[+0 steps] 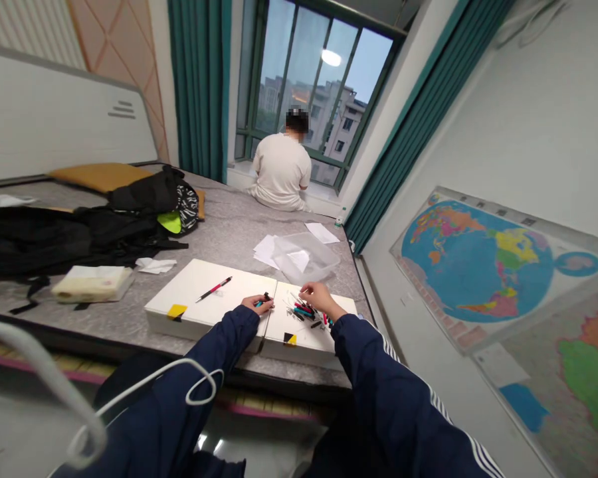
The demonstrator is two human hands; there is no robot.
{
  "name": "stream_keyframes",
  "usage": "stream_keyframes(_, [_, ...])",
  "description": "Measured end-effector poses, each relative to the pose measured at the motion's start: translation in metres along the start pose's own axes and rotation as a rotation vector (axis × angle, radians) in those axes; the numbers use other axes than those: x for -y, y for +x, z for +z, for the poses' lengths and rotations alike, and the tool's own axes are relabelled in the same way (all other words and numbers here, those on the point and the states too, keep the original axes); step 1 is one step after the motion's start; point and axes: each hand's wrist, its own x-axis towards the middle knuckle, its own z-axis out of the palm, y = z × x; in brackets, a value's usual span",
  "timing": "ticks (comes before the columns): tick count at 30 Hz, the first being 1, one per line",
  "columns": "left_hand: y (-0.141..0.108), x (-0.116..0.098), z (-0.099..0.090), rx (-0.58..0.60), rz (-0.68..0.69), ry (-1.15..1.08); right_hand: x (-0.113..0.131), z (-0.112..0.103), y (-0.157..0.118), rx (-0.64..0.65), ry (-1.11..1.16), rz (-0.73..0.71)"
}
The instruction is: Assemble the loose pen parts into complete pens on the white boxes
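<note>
My left hand [258, 305] is closed around small teal and black pen parts [266, 297], over the inner edge of the left white box [179, 292]. On the right white box [274, 332] lies a jumbled pile of pen parts [303, 311] in red, black, teal and clear. Over that pile, my right hand [319, 299] has its thumb and fingers pinched together. What sits between those fingertips is too small to make out. A red and black pen [214, 289] rests alone on the left box.
Beyond the boxes are a clear plastic bin [306, 259] and paper sheets [265, 251]. A tissue pack [94, 284] and black bag [80, 232] lie leftward. A person [282, 169] sits by the window. A white cable [169, 366] crosses my left sleeve.
</note>
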Motion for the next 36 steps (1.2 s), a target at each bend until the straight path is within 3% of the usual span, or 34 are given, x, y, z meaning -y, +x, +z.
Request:
stream_keyframes(2, [0.002,0.002,-0.002,0.002,0.026,0.022,0.003,0.003,-0.001,0.159,-0.234,-0.049])
stream_keyframes(4, [0.004,0.003,-0.005,0.011,0.046,0.052,0.008,0.013,-0.002,0.233,-0.386,-0.105])
stream_keyframes(8, [0.006,0.004,-0.009,0.072,0.038,0.071,0.017,0.045,-0.003,0.206,-0.53,-0.177])
stream_keyframes(13, [0.005,0.008,-0.004,0.037,0.045,0.03,0.015,0.071,0.0,0.256,-0.624,-0.101])
stream_keyframes(18, [0.004,0.008,-0.003,0.045,0.022,-0.002,0.008,0.077,0.006,0.272,-0.608,-0.073])
stream_keyframes(26, [0.003,0.002,-0.005,0.054,-0.009,0.004,0.014,0.067,0.004,0.359,-0.681,-0.125])
stream_keyframes(31, [0.002,0.001,-0.004,0.039,0.013,-0.017,0.02,0.067,-0.006,0.247,-0.685,-0.223])
stream_keyframes(36, [0.007,0.012,-0.006,0.054,0.036,0.04,0.027,0.069,0.005,-0.059,-0.289,-0.12])
